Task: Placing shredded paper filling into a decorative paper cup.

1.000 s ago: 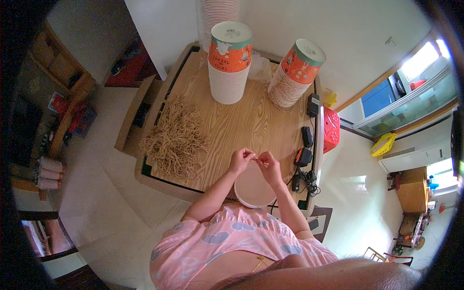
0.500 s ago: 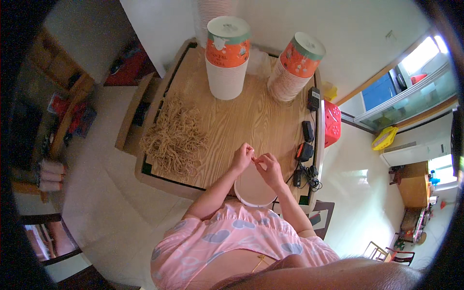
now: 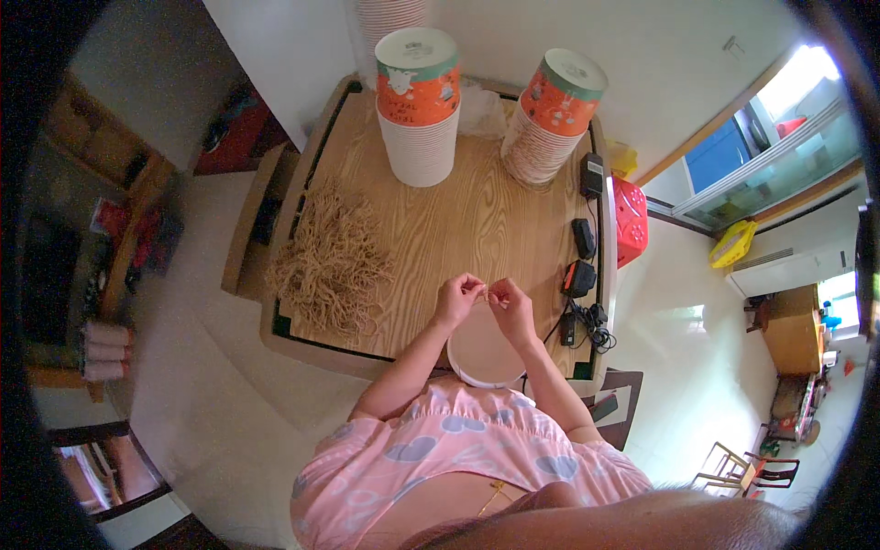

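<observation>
1. Wooden counter (image 3: 486, 220) fills the middle of my view, with a raised rim round its edge.
2. Two stacks of paper bowls stand at its far side: I see the left stack (image 3: 419, 105) upright and the right stack (image 3: 550, 115) leaning, both topped in orange.
3. Tan paper cords lie in a loose heap (image 3: 332, 261) on the counter's left part, well apart from the hands.
4. One round white bowl lid (image 3: 483, 348) sits at the near edge, just under both hands.
5. Black chargers and cables (image 3: 581, 275) run along the right rim.
6. My left hand (image 3: 456, 299) and right hand (image 3: 511, 306) meet above the lid, fingertips pinched narrow on a thin cord (image 3: 486, 292) stretched between them.
</observation>
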`<state>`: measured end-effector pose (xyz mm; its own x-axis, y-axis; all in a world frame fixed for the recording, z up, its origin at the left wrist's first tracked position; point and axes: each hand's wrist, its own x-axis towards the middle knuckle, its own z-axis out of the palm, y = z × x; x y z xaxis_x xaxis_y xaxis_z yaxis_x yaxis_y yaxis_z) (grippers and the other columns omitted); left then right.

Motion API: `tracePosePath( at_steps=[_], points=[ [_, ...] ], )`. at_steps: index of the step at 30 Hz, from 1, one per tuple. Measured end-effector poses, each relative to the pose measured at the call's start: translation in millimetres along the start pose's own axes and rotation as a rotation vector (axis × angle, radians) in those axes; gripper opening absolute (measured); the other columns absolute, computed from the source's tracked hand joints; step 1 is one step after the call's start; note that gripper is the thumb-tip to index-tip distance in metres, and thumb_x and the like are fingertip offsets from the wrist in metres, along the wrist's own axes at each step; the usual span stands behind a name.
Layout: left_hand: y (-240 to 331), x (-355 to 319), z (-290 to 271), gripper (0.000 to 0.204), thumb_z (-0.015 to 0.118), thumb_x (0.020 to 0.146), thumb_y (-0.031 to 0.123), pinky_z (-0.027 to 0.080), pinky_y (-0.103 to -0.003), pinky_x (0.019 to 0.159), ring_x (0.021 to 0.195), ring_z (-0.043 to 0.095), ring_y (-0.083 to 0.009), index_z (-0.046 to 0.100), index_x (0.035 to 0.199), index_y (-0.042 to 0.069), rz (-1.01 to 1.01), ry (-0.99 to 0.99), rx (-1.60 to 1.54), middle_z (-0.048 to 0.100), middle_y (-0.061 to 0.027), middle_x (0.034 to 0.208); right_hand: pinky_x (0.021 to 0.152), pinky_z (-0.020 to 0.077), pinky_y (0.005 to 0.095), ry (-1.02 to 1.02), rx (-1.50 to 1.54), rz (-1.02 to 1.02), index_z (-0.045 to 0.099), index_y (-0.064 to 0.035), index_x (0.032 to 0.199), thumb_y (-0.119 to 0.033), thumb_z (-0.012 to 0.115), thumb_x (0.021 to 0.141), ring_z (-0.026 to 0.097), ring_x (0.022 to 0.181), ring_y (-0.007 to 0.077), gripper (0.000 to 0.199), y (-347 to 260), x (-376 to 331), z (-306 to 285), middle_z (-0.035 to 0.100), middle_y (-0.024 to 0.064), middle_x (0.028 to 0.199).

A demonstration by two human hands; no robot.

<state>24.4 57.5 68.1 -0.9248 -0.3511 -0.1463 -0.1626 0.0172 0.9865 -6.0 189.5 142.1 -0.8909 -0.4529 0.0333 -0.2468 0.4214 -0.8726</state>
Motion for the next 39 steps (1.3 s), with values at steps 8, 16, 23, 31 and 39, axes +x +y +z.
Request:
tracePosePath(
  at_steps=[8, 16, 23, 31, 39],
  points=[
    [25, -4, -1, 0.004, 0.061, 0.077, 0.007, 0.047, -0.025, 0.057, 0.062, 0.060, -0.0120, 0.061, 0.076, 0.002, 0.001, 0.012, 0.041, 0.062, -0.0056, 0.066, 0.064, 0.0452, 0.0326, 0.053, 0.063, -0.114, 0.053, -0.0021, 0.079, 0.001, 0.058, 0.071, 0.056, 0.071, 0.0254, 0.010, -3, 0, -6, 0.057, 0.0116, 0.075],
    [23, 0, 1, 0.009, 0.056, 0.082, 0.012, 0.046, -0.024, 0.057, 0.062, 0.057, -0.0114, 0.054, 0.081, 0.003, -0.007, -0.028, -0.103, 0.059, -0.0035, 0.069, 0.067, 0.0438, 0.0337, 0.102, 0.016, -0.164, 0.054, -0.0035, 0.080, 0.002, 0.059, 0.070, 0.054, 0.073, 0.0257, 0.013, -8, 3, -6, 0.057, 0.0096, 0.077],
    [28, 3, 2, 0.009, 0.051, 0.083, 0.008, 0.049, -0.030, 0.057, 0.064, 0.063, -0.0182, 0.049, 0.081, 0.000, 0.052, 0.060, 0.028, 0.060, -0.0110, 0.069, 0.067, 0.0439, 0.0343, 0.060, -0.025, -0.180, 0.055, -0.0037, 0.079, 0.002, 0.059, 0.070, 0.054, 0.073, 0.0266, 0.011, -9, 1, -10, 0.058, 0.0098, 0.078],
    [44, 1, 2, 0.010, 0.056, 0.081, 0.011, 0.047, -0.029, 0.057, 0.064, 0.059, -0.0169, 0.054, 0.081, 0.001, 0.205, 0.126, 0.197, 0.061, -0.0092, 0.073, 0.068, 0.0449, 0.0345, 0.045, -0.017, -0.143, 0.056, -0.0037, 0.081, 0.000, 0.059, 0.071, 0.055, 0.075, 0.0273, 0.012, 3, 0, -5, 0.058, 0.0105, 0.079],
    [50, 0, 1, 0.011, 0.060, 0.079, 0.012, 0.046, -0.028, 0.057, 0.063, 0.057, -0.0158, 0.057, 0.079, 0.002, 0.208, 0.056, 0.161, 0.060, -0.0076, 0.073, 0.065, 0.0482, 0.0297, 0.083, -0.014, -0.059, 0.057, -0.0008, 0.086, 0.000, 0.060, 0.072, 0.058, 0.072, 0.0219, 0.014, 5, 5, -4, 0.058, 0.0114, 0.078]
  ],
)
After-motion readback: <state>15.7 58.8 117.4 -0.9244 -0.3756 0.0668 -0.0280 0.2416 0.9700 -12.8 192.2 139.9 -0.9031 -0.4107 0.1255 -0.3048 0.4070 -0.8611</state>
